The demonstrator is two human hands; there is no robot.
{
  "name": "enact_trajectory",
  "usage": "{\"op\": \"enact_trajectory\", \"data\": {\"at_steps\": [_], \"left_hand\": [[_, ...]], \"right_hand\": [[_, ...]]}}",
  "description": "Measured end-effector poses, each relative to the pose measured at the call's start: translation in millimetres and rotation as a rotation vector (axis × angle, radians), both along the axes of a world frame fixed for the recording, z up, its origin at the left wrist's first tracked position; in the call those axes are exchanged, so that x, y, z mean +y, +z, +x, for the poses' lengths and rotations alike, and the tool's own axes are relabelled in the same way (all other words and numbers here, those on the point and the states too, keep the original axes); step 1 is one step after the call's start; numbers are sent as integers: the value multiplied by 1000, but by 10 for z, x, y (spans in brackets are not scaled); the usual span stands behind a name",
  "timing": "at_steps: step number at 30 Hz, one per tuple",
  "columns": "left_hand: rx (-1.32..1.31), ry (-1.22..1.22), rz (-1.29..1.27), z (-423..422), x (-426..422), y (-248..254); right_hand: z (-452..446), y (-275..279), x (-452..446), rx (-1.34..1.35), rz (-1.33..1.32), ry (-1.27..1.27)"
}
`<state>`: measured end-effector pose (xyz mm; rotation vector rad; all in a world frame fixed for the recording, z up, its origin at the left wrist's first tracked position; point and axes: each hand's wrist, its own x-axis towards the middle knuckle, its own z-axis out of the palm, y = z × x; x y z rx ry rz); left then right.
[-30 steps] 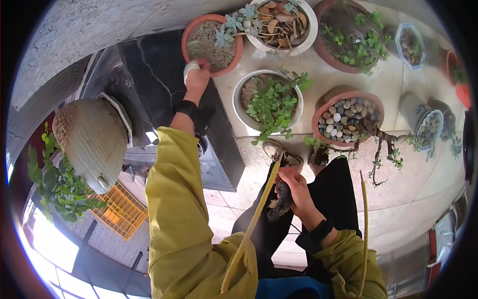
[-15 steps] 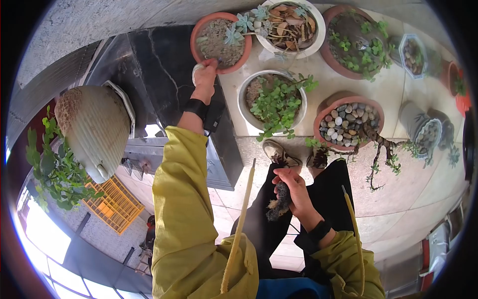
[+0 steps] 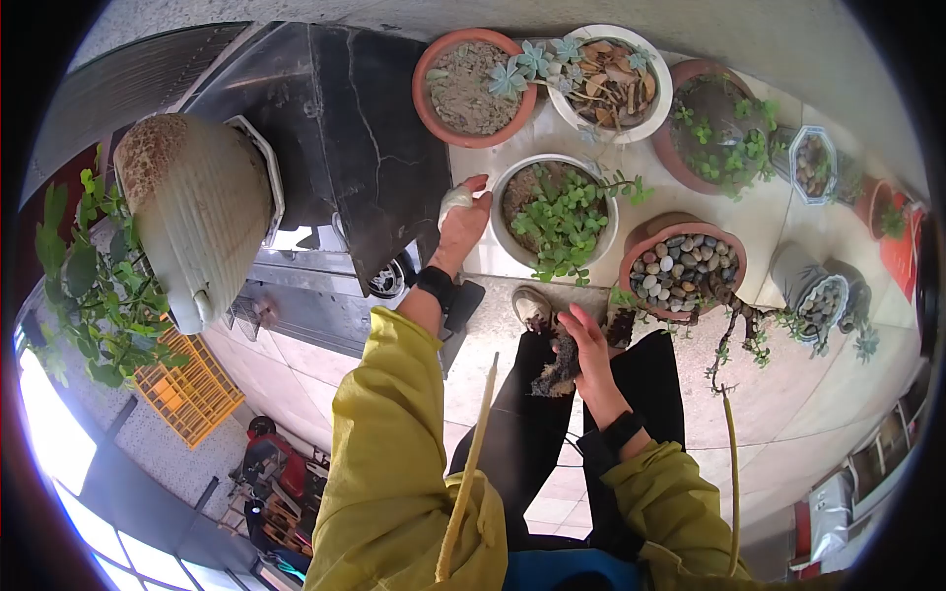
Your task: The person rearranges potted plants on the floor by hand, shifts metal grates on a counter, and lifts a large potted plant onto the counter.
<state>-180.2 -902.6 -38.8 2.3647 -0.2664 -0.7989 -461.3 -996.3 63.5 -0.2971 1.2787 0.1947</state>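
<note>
My left hand (image 3: 465, 229) is over the ledge, between the terracotta pot of grey soil (image 3: 475, 89) and the white pot of leafy succulents (image 3: 562, 222). Its fingers are curled, and a whitish patch (image 3: 454, 201) shows at its side; whether this is something held or a wrapping is unclear. Low in front of my legs, my right hand (image 3: 591, 366) holds a dark fibrous clump (image 3: 558, 367) against its palm, fingers fairly straight. The clump has a paler, earthy lower end, and the hand hides part of it.
A white pot with dry leaves (image 3: 613, 84), a brown pot with green sprouts (image 3: 705, 128) and a pebble-filled pot (image 3: 683, 264) stand nearby. A black cracked slab (image 3: 345, 128) lies left, beside a large tilted ribbed pot (image 3: 202, 222). A yellow crate (image 3: 187, 389) is further down.
My left hand has drawn back from the rim of the grey-soil pot towards the succulent pot. The right hand's fingers have straightened around the clump. The whole view has shifted slightly.
</note>
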Motion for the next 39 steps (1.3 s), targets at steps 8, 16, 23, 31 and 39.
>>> {"op": "enact_trajectory", "data": {"at_steps": [8,16,23,31,39], "left_hand": [[46,-265,264,-138,89,25],[251,-210,157,-153,310,-185],[460,4,3,-461,735,152],[576,295,-255,-1109,1601,-142],[442,320,-176,-1536,2020,-401]], "right_hand": [[120,-539,146,16,-10,-45],[232,-693,69,-32,-113,-105],[207,-620,185,-14,-55,-14],[-56,-606,539,17,-11,154],[-179,-493,616,100,58,209]]}}
